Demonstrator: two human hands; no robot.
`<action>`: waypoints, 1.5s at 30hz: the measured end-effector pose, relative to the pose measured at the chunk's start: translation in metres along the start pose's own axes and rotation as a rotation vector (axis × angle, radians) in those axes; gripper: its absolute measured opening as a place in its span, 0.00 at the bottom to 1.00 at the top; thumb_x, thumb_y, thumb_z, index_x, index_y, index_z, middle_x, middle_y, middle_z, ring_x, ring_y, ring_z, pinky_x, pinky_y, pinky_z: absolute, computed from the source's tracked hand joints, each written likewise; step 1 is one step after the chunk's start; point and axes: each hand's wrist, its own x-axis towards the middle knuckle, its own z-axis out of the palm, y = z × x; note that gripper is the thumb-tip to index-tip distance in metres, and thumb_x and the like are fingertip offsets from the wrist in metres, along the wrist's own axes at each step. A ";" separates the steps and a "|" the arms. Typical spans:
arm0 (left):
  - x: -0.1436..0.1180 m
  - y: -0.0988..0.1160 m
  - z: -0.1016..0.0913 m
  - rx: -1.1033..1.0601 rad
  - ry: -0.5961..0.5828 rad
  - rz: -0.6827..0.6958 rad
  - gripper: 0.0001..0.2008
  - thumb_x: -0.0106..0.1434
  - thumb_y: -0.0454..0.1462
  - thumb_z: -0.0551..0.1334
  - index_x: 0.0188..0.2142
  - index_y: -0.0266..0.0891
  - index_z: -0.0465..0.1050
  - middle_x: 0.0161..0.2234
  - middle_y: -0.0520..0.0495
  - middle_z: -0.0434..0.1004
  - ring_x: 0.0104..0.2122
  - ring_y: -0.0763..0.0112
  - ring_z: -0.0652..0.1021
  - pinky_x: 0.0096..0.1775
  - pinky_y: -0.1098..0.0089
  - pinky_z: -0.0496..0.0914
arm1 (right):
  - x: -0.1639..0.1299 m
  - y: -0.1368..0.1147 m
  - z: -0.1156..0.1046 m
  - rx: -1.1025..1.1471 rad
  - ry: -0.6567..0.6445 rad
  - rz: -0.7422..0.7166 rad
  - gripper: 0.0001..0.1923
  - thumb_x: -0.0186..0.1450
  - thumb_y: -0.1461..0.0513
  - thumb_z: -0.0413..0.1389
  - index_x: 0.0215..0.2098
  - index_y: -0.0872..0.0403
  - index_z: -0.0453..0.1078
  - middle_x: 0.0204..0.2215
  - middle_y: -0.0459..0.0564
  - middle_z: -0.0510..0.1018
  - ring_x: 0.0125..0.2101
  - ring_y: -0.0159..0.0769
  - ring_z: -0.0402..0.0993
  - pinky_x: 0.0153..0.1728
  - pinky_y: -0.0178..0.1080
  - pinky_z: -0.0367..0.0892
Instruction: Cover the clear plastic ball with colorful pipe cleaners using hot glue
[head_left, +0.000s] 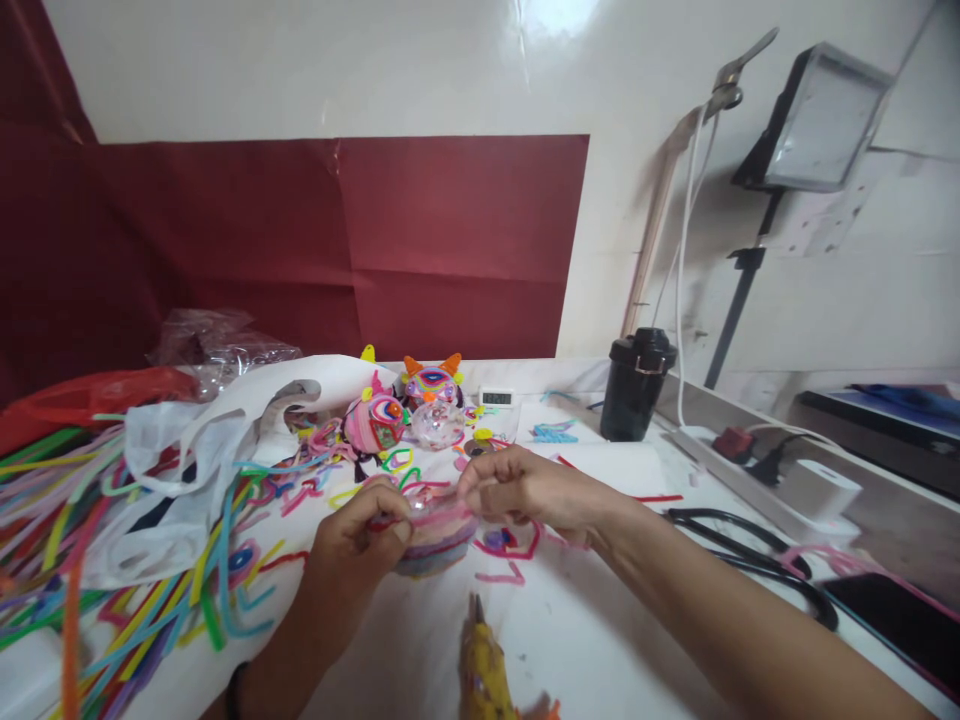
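My left hand [367,530] pinches the left rim of a rounded, bowl-like piece [433,555] striped in pink, purple and grey, seemingly covered with pipe cleaners. At the piece's upper right edge, my right hand [510,485] is closed in a pinch; a pink strip shows by its fingertips, partly hidden and blurred. Just below the piece, a yellow glue gun [484,660] points its nozzle upward. Bent pink pipe cleaner bits [501,577] lie beside the piece. Behind the hands sit a clear plastic ball [437,425] and a pink decorated ball [373,420].
Loose pipe cleaners [142,600] and a white cut-out sheet [180,500] cover the left side. A ball with orange ears [433,383] and a small digital clock [496,398] stand at the back. On the right are a black cup [636,390], a black cable [750,550] and a phone [892,620].
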 end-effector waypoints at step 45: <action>0.001 -0.007 0.000 -0.103 -0.122 -0.024 0.06 0.52 0.35 0.58 0.21 0.40 0.66 0.23 0.54 0.62 0.24 0.72 0.64 0.26 0.73 0.59 | 0.003 0.006 -0.004 -0.015 -0.020 -0.035 0.06 0.50 0.67 0.56 0.28 0.58 0.71 0.12 0.37 0.66 0.14 0.23 0.57 0.15 0.29 0.45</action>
